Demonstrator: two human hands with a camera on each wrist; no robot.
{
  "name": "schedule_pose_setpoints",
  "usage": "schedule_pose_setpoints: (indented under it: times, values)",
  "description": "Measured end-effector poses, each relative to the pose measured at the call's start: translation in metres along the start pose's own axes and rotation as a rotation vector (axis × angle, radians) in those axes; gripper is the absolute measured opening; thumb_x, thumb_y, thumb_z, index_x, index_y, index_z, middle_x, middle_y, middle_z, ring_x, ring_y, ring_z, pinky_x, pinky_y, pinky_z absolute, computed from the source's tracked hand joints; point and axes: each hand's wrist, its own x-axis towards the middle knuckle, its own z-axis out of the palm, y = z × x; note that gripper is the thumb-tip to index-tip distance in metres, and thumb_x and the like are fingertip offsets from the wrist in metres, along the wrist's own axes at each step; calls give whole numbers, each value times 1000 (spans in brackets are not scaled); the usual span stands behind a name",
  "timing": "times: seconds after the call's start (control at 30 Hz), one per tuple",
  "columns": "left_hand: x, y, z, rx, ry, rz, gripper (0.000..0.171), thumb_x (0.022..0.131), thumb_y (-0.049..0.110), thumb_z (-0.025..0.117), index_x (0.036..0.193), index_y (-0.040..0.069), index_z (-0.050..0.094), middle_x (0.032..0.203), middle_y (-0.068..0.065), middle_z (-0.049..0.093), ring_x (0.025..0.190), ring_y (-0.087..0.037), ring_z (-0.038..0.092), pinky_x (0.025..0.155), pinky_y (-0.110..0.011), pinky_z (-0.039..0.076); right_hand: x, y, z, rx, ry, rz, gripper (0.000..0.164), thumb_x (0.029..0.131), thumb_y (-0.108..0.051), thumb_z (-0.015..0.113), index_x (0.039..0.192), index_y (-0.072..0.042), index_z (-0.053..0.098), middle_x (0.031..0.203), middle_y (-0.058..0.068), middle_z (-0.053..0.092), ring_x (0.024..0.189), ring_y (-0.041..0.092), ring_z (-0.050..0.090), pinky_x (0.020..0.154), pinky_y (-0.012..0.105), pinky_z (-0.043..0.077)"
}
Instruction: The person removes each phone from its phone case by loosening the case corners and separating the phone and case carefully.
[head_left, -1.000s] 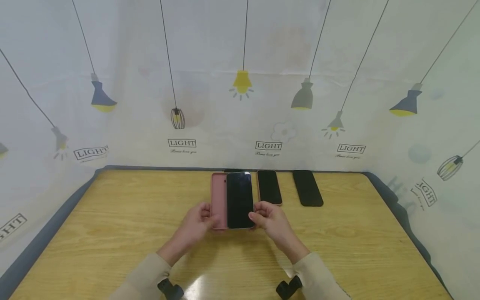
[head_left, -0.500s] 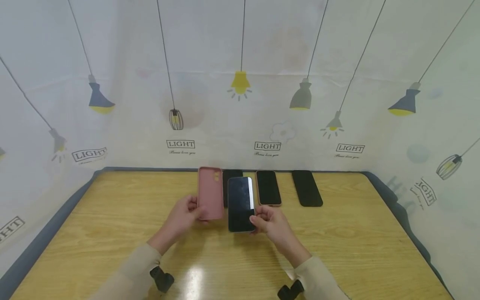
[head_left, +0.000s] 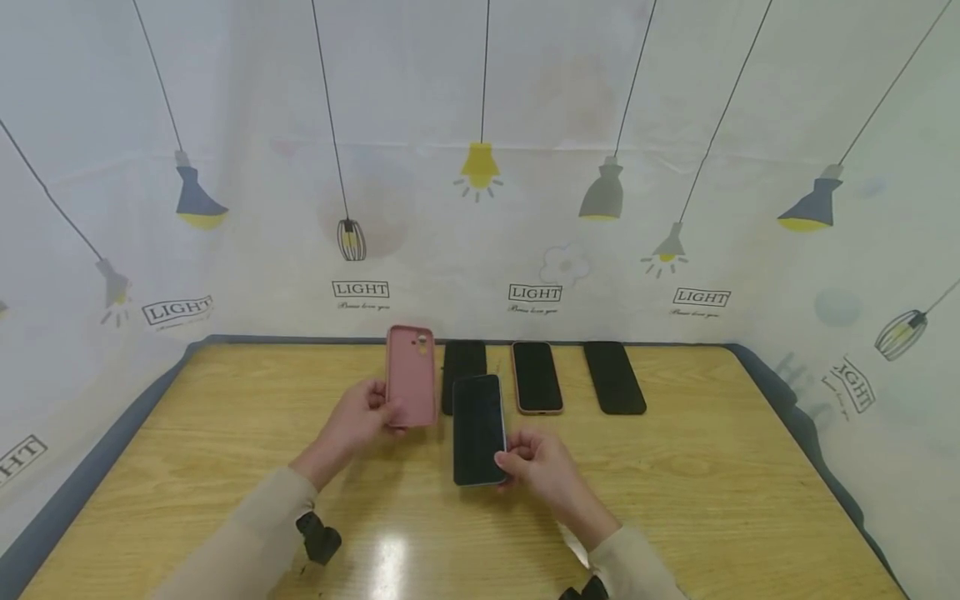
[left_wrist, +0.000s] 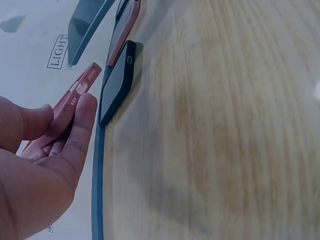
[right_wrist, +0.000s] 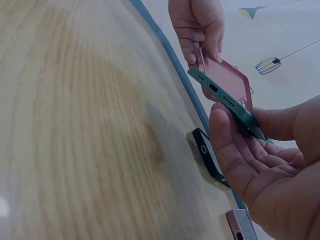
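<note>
My left hand (head_left: 358,418) pinches an empty pink phone case (head_left: 410,379) by its lower end, thumb on the inside face, and holds it up with the camera cutout at the top. In the right wrist view the case (right_wrist: 227,79) shows its hollow inside. My right hand (head_left: 540,457) grips a smartphone (head_left: 478,433) at its lower right edge, dark screen up. Its green edge with the charging port (right_wrist: 222,95) faces the right wrist camera. Phone and case are apart, both held above the table.
Along the back of the wooden table (head_left: 262,417) lie a black-cased phone (head_left: 461,367), partly behind the held phone, a pink-edged phone (head_left: 537,377) and another black phone (head_left: 615,377). A lamp-printed curtain (head_left: 420,192) rises behind the table edge.
The phone has come out from over the pink case. My left hand has carried the case left and away from me; my right hand has drawn the phone slightly toward me.
</note>
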Motion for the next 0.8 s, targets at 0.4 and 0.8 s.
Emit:
schedule_pose_setpoints:
  times: [0.4, 0.8]
  values:
    - [17, -8, -5, 23, -2, -29, 26, 106, 0, 52, 128, -14, 52, 117, -32, 65, 93, -28, 71, 80, -41, 64, -3, 11, 11, -11, -75, 54, 8, 97, 5, 64, 94, 7, 57, 79, 15, 72, 65, 27, 74, 69, 42, 65]
    - [28, -12, -10, 69, 6, -69, 24, 106, 0, 52, 125, -14, 53, 117, -32, 63, 88, -26, 71, 77, -37, 64, -5, 16, 20, -12, -134, 73, 7, 96, 8, 64, 100, 11, 59, 80, 16, 72, 69, 36, 75, 68, 43, 65]
